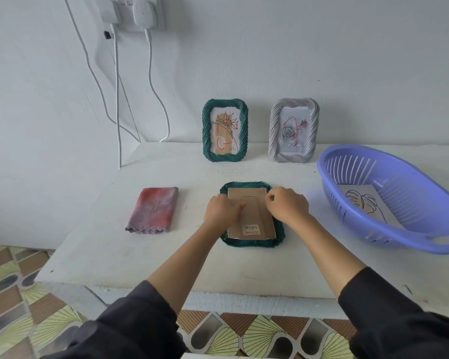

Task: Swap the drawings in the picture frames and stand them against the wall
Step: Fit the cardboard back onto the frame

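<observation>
Lying face-down on the white tabletop [166, 255], a dark green ribbed picture frame [252, 244] was recorded; brown cardboard backing [252, 203] pressed by left hand [221, 211], edge pinched by right hand [287, 206].

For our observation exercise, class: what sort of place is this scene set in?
Probably a room in a home: chargers plugged into a wall socket, patterned floor tiles, and a plastic household basket on a white table.

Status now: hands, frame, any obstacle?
Left hand presses backing board; right hand pinches green frame edge. Frame face down. Nothing in the way.
</observation>
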`<control>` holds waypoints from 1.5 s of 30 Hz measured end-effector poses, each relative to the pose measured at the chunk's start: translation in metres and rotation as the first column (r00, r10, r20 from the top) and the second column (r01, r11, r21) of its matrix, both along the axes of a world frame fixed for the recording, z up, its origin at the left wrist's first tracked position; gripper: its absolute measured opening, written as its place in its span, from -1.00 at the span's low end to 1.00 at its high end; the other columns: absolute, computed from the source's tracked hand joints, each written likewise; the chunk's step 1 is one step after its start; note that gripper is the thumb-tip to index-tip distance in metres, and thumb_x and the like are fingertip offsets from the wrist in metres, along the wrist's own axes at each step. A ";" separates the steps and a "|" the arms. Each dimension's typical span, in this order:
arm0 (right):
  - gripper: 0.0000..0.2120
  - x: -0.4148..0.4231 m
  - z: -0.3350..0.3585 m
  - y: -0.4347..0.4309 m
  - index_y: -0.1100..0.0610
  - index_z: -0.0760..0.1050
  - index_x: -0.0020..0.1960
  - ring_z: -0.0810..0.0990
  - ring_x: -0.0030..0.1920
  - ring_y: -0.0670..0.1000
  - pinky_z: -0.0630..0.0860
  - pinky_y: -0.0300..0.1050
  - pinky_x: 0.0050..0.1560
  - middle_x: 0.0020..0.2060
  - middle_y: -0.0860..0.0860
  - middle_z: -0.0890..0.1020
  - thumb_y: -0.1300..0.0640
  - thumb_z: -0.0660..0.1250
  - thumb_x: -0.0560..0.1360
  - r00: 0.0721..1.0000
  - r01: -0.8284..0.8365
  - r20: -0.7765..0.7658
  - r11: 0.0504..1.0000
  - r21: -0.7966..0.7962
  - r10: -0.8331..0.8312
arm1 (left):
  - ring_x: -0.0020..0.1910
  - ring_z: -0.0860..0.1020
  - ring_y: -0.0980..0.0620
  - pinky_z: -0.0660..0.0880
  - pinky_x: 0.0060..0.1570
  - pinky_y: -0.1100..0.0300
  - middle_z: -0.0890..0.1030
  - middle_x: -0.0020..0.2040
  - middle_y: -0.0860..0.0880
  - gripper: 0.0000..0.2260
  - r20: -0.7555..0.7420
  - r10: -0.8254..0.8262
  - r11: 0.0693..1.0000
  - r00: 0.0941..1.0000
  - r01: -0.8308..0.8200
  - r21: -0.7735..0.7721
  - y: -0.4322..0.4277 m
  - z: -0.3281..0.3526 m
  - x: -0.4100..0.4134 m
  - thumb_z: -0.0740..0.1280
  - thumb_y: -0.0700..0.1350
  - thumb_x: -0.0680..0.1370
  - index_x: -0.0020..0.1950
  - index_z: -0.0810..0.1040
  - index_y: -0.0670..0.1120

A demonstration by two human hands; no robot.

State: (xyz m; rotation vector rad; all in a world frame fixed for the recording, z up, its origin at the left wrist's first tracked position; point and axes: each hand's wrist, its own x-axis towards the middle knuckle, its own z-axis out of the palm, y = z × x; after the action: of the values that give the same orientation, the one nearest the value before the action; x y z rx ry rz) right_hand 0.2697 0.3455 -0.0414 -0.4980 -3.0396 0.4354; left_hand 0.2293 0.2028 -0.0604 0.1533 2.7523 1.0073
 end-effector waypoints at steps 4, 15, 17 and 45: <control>-0.76 0.015 -0.003 0.010 0.27 0.55 0.04 0.57 0.07 0.22 0.50 -0.01 0.05 0.03 0.18 0.63 0.14 0.25 0.48 0.991 0.105 -0.053 0.968 -0.226 -0.120 | -0.21 0.39 -0.10 0.36 -0.24 0.11 0.46 -0.30 -0.10 -0.70 -0.055 0.055 0.998 0.997 -0.055 0.008 -0.017 0.001 0.001 0.25 -0.18 0.51 -0.42 0.34 -0.06; -0.63 0.028 -0.018 0.008 0.48 0.49 -0.02 0.52 0.09 0.30 0.39 -0.10 -0.19 0.03 0.37 0.56 0.21 0.43 0.35 0.995 0.087 0.002 0.881 -0.465 -0.097 | -0.23 0.42 -0.06 0.32 -0.43 0.28 0.54 -0.25 -0.13 -0.72 0.050 0.028 0.985 0.998 -0.036 0.170 -0.032 0.003 0.011 0.20 -0.41 0.44 -0.03 0.67 -0.25; -0.62 0.029 -0.019 0.008 0.49 0.48 -0.01 0.52 0.09 0.30 0.38 -0.11 -0.19 0.04 0.38 0.55 0.20 0.44 0.34 0.996 0.082 -0.002 0.880 -0.468 -0.094 | -0.19 0.46 -0.04 0.36 -0.39 0.31 0.56 -0.20 -0.11 -0.78 0.066 0.046 0.978 0.997 -0.058 0.198 -0.034 0.003 0.010 0.27 -0.39 0.45 0.00 0.66 -0.27; -0.80 0.056 -0.016 0.025 -0.01 0.66 -0.08 0.45 0.09 -0.07 0.37 -0.14 0.17 0.03 -0.08 0.41 0.09 0.53 0.30 0.949 -0.311 -0.040 0.900 -0.306 0.314 | 0.12 0.51 -0.05 0.48 0.20 0.03 0.57 0.15 -0.07 -0.71 -0.075 -0.502 0.865 0.862 0.500 -0.046 -0.071 0.005 0.013 0.50 -0.14 0.38 0.08 0.65 -0.10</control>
State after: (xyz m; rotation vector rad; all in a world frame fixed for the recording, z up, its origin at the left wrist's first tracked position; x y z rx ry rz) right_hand 0.3253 0.3705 -0.0573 -0.0086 -3.0775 0.9348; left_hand 0.2423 0.1316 -0.0558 0.8776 2.5719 0.8296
